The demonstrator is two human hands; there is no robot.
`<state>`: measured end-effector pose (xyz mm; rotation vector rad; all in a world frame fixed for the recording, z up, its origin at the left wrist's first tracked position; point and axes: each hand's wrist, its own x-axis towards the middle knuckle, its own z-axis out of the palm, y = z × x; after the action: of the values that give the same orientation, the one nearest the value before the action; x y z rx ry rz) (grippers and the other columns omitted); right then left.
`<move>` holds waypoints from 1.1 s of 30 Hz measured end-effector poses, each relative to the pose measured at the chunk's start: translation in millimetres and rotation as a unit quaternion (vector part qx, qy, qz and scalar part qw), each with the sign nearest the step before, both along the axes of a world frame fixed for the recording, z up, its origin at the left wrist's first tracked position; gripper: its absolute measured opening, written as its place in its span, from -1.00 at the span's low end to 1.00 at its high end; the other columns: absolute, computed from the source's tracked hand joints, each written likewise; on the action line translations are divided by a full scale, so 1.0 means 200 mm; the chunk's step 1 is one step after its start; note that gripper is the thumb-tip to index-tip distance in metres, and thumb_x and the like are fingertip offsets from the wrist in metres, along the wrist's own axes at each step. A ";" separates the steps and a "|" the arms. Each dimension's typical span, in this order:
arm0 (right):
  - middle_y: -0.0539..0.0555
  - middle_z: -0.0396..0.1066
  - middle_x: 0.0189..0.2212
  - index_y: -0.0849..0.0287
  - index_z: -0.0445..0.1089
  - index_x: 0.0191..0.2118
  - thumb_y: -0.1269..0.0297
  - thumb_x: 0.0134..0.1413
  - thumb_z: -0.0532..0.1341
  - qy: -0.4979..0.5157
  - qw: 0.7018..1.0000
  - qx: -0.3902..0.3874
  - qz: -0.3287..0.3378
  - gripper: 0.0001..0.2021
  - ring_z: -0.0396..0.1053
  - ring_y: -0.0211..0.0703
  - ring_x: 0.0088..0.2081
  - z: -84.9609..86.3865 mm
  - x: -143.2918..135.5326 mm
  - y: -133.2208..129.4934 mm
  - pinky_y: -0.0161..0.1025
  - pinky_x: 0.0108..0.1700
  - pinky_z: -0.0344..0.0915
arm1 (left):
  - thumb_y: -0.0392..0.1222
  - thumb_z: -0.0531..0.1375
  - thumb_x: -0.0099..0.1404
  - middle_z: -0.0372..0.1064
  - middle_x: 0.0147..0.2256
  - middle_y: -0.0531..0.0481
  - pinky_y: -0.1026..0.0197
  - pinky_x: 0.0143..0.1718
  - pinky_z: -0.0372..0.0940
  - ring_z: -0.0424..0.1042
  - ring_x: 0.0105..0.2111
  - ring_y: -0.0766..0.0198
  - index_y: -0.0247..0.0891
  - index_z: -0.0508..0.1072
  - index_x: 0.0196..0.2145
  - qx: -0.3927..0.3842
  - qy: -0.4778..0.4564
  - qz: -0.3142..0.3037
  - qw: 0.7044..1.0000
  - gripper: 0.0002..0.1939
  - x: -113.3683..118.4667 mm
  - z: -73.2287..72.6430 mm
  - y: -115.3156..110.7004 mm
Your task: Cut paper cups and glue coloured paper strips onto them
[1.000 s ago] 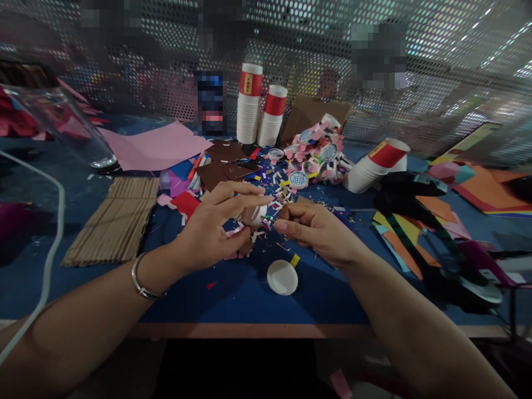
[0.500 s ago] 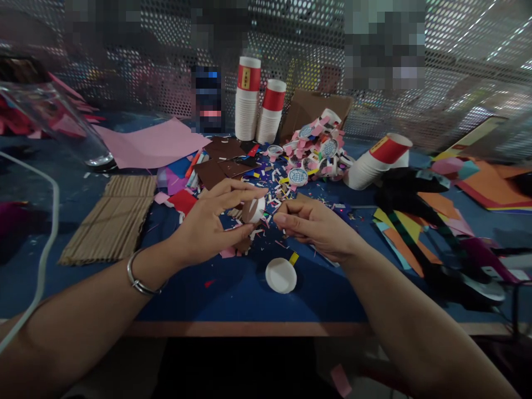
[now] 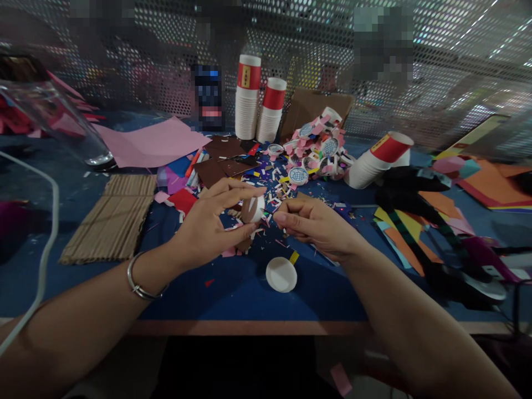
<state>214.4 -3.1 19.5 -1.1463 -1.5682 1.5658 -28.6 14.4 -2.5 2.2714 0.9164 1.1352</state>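
I had the brown-faced white paper piece (image 3: pixel 252 210) pinched between the thumb and fingers of my left hand (image 3: pixel 210 223) above the desk (image 3: pixel 233 299); my right hand (image 3: pixel 311 226) curled closed beside it, on what I couldn't tell. It seemed close two-handed work, calling for a steady left hold.

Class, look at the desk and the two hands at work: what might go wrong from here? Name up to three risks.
1. The left hand holds the small brown-and-white piece between thumb and fingertips, so it could slip or bend.
2. The tilted cup stack leans beside the decorated heap; a bump might send it rolling.
3. Loose paper scraps lie around the hands, and a small part dropped there may be hard to find.
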 end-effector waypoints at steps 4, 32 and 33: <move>-0.16 0.09 -0.60 0.14 0.27 -0.47 -0.13 0.09 0.45 0.002 1.000 0.003 -0.001 -0.50 -0.10 -0.40 -0.57 0.00 0.00 0.00 -0.32 -0.55 -0.21 | -0.13 0.40 0.31 0.46 0.11 -0.11 0.04 0.06 0.49 0.47 0.13 0.08 -0.04 0.53 0.21 -0.014 -0.001 -0.001 1.000 -0.48 0.00 0.00 0.00; -0.06 0.32 -0.45 0.14 0.36 -0.34 -0.04 -0.01 0.53 -0.093 0.981 0.161 -0.047 -0.56 0.22 -0.28 -0.43 0.02 0.00 -0.01 -0.27 -0.39 0.13 | 0.07 0.15 0.46 0.53 -0.43 -0.02 0.28 -0.51 0.36 0.47 -0.50 0.29 -0.24 0.59 -0.19 -0.385 0.008 -0.137 0.913 -0.65 0.04 0.08 -0.01; -0.04 0.35 -0.43 0.14 0.38 -0.32 -0.02 0.01 0.52 -0.097 0.980 0.169 -0.042 -0.59 0.25 -0.25 -0.41 0.01 -0.01 -0.01 -0.26 -0.37 0.16 | 0.09 0.14 0.46 0.51 -0.44 -0.01 0.30 -0.54 0.33 0.43 -0.52 0.31 -0.24 0.58 -0.26 -0.378 0.021 -0.138 0.915 -0.63 0.04 0.08 -0.02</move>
<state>212.4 -5.9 21.4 -1.1798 -1.8041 1.1059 -20.1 10.8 13.7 1.7025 0.8233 0.4774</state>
